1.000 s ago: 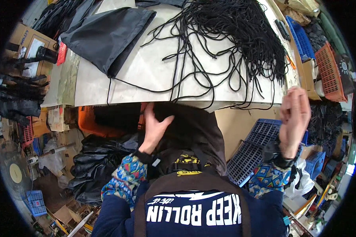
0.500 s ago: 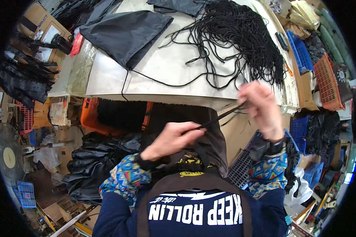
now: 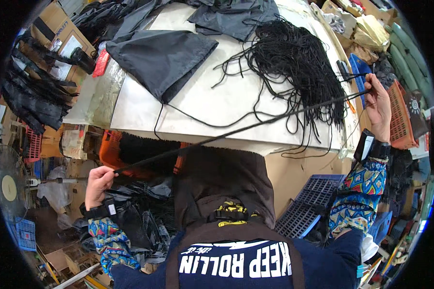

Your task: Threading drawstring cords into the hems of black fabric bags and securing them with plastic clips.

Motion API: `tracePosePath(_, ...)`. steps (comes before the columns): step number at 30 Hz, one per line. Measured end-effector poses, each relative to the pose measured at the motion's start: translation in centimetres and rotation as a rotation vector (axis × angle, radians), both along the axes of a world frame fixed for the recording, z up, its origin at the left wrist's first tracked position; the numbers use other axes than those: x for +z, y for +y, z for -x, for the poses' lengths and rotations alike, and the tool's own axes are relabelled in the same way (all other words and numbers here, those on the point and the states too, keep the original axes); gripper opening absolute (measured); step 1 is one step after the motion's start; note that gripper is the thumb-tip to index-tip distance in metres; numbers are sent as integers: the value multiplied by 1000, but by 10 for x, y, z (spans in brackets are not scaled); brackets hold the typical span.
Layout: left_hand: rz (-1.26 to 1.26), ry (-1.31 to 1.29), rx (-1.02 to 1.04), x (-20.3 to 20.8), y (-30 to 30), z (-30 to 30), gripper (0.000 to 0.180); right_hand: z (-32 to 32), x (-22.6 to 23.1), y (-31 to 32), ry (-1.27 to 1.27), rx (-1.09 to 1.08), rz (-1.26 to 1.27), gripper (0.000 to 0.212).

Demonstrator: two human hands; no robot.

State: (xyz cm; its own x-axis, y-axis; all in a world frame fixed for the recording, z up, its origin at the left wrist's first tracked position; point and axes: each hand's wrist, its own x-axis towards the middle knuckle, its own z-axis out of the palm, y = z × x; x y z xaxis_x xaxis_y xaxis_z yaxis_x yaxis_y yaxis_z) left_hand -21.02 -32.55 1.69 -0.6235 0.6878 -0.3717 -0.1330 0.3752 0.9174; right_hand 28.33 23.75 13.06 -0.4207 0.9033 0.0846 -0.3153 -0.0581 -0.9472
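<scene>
A long black cord [image 3: 217,138] is pulled taut on a slant between my hands, across the front of the white table. At its lower left end, my left hand [image 3: 100,184] pinches it. Up at the right, beyond the table's side, my right hand [image 3: 378,107] grips the other end between thumb and fingers, and more black strands trail from there toward the pile. A tangled heap of black cords [image 3: 299,67] lies on the table. To its left rests a black fabric bag [image 3: 164,60], with a cord running from its pointed corner.
The white table [image 3: 140,113] carries more black fabric [image 3: 234,19] at the back. Under its front edge stands an orange crate [image 3: 112,149]. A blue crate [image 3: 311,197] is at the lower right, an orange basket [image 3: 399,115] farther right. A fan [image 3: 7,188] stands at left.
My hands have spread wide apart, the left going down and left, the right up and right. The cord between them is now stretched long and straight.
</scene>
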Motion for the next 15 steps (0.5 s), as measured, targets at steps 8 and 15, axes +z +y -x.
tracePosePath(8, 222, 65, 217, 12, -32, 34, 15, 6, 10, 57, -63, -217, -58, 19)
tracePosePath(15, 230, 50, 257, -11, -38, 103, 23, -118, 62, 149, -234, -458, -324, 31)
